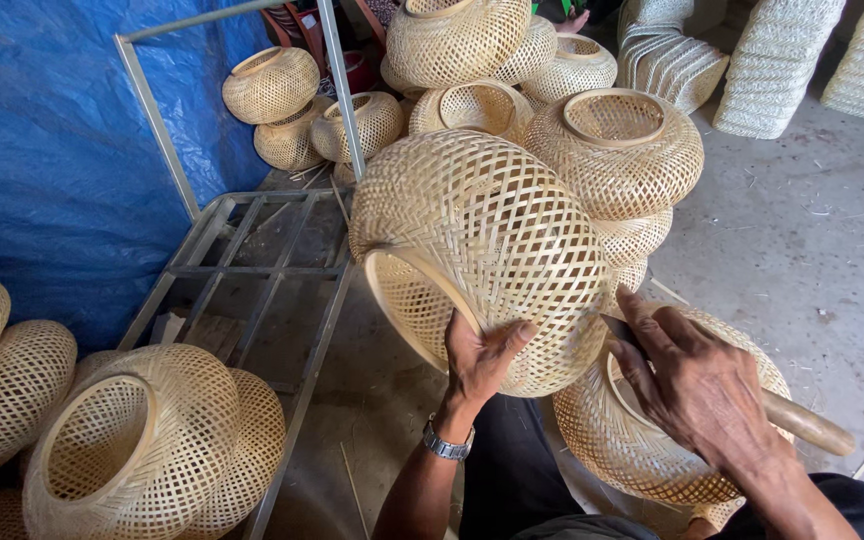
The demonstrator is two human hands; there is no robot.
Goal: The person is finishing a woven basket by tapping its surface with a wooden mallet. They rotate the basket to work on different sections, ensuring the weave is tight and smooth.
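- A blue tarp (52,150) hangs at far left, with woven bamboo baskets (142,440) piled below it on the floor.
- A grey metal frame (242,270) lies beside them, its upright bars rising toward the top edge.
- More baskets are stacked behind the frame, up to the top of the view.
- The left hand (477,360) comes up from the bottom edge, a watch (447,442) at the wrist. Its palm and spread fingers press flat against the underside of the big basket (482,240), thumb out to the right; the basket is tilted, its open rim facing down-left.
- The right hand (697,385) reaches in from the lower right, back of hand upward, fingers curled around a tool with a wooden handle (807,422) that sticks out to the right. What looks like a dark blade (620,330) touches the big basket's right side, though the tip is hard to make out.
- Another basket (632,440) sits under the right hand, near the person's lap.
- Pale woven stacks (772,60) stand on the concrete floor (812,260) at upper right.
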